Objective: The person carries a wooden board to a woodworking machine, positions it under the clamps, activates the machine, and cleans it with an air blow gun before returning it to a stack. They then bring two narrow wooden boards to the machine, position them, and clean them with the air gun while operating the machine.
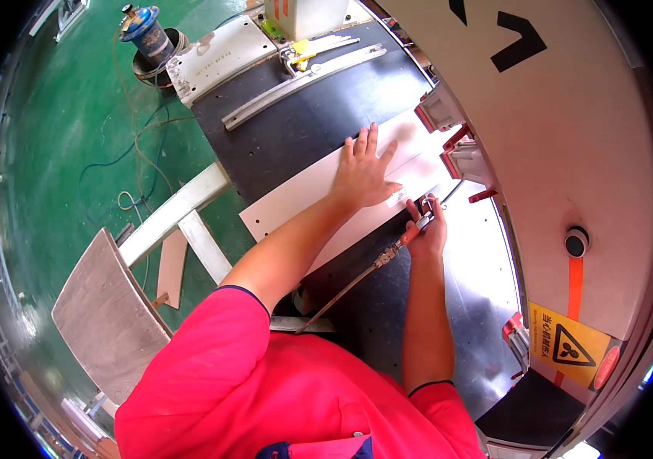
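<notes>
My left hand lies flat with its fingers spread on a pale, light-coloured board. A small white label shows on the board just below that hand. My right hand is wrapped around an air blow gun at the board's near edge. Its thin nozzle points away to the upper right, over bright metal. From its rear fitting a thin hose runs down toward my body. The fingers partly hide the gun's body.
Red-and-grey clamp-like parts line the machine housing on the right, which bears a yellow warning sign. A metal rail lies on the dark table. A wooden chair stands left; hoses cross the green floor.
</notes>
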The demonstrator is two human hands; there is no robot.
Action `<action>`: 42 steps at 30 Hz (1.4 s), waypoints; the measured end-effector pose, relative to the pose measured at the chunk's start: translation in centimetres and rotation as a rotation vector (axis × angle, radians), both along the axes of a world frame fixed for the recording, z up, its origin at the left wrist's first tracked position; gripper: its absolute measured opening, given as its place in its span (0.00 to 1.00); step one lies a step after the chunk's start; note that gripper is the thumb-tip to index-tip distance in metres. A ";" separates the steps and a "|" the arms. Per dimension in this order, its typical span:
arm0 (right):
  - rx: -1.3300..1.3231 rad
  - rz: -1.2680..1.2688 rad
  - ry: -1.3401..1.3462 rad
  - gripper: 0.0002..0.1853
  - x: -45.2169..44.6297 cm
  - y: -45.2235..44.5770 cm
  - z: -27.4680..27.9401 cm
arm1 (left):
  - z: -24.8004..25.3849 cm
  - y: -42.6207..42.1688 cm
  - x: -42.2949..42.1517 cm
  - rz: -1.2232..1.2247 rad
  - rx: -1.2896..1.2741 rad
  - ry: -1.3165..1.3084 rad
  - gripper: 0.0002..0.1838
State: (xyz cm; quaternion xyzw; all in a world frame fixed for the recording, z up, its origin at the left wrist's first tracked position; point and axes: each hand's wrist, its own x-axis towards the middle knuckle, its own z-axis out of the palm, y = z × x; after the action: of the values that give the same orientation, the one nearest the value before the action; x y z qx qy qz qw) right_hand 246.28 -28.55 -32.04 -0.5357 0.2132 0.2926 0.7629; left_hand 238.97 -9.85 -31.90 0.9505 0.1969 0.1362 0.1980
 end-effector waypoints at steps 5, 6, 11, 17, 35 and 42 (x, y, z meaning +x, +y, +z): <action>0.008 -0.023 0.009 0.17 0.0 0.1 0.0 | 0.1 -0.1 0.0 0.002 0.011 0.003 0.45; 0.004 -0.026 0.013 0.17 0.0 0.2 0.0 | 0.1 -0.1 0.0 0.002 0.010 0.004 0.45; -0.021 -0.050 0.029 0.16 -0.1 0.4 0.1 | 0.3 -0.1 -0.1 -0.008 0.024 0.010 0.45; -0.080 -0.083 0.048 0.14 -0.4 0.7 0.5 | 0.4 -0.1 -0.2 -0.012 0.052 0.026 0.44; -0.109 -0.063 0.059 0.16 0.0 0.6 0.2 | 0.7 -0.1 -0.6 0.006 0.054 -0.022 0.41; -0.102 -0.068 0.053 0.14 0.3 0.1 -0.5 | 0.6 -0.1 -0.7 0.017 0.043 -0.017 0.40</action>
State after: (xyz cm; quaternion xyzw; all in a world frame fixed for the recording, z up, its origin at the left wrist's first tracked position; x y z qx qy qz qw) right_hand 246.62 -28.43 -32.57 -0.5584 0.2661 0.2695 0.7381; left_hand 238.24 -9.91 -31.28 0.9516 0.2002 0.1504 0.1779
